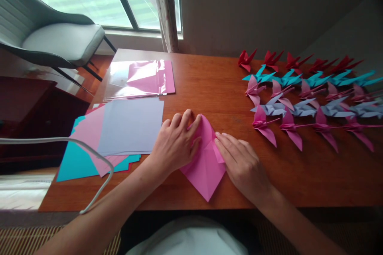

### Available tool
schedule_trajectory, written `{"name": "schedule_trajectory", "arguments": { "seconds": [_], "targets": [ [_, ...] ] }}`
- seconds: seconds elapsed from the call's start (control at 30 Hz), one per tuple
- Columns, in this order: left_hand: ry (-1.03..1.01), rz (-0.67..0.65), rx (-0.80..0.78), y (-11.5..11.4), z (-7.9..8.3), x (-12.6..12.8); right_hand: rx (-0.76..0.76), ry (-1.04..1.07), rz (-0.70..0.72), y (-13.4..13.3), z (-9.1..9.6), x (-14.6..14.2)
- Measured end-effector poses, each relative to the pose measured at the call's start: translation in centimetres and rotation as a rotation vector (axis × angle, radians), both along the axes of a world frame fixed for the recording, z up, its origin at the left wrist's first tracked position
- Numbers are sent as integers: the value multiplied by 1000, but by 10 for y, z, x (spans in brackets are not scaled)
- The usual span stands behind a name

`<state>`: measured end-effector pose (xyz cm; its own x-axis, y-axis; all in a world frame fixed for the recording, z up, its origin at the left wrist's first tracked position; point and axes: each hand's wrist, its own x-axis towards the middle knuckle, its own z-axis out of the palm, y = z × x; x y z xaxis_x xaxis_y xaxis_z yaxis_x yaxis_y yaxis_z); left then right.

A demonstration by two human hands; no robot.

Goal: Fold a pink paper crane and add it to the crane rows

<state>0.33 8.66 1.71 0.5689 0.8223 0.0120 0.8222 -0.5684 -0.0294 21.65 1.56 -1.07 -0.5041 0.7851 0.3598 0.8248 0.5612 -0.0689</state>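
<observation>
A sheet of bright pink origami paper [207,175], partly folded into a kite-like shape with crease lines, lies on the table in front of me. My left hand [176,137] rests over its left side, fingers spread, with the index fingertip near the top point and the thumb on the paper. At the right edge, my right hand [241,163] has its fingers together on a folded-in flap, the thumb hidden beneath. The left edge of the paper is partly covered by my left hand.
Rows of folded paper cranes [289,123] stand on the right of the wooden table [206,79]. Left lie grey-blue sheets [131,127], pink and turquoise sheets [80,163], and a clear packet [134,79] of paper. A white cable [110,175] crosses near my left forearm. A chair [62,42] stands by the window.
</observation>
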Motion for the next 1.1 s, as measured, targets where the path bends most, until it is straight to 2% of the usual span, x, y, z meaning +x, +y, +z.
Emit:
{"name": "schedule_trajectory", "arguments": {
  "seconds": [0.17, 0.53, 1.1],
  "targets": [
    [0, 6, 5, -1, 0, 1, -2, 3, 11, 0, 2, 3],
    [-41, 34, 27, -3, -2, 3, -31, -28, 143, 1, 3, 0],
    [-39, 42, 26, -4, -5, 3, -83, -65, 184, 4, 3, 1]
  ]
}}
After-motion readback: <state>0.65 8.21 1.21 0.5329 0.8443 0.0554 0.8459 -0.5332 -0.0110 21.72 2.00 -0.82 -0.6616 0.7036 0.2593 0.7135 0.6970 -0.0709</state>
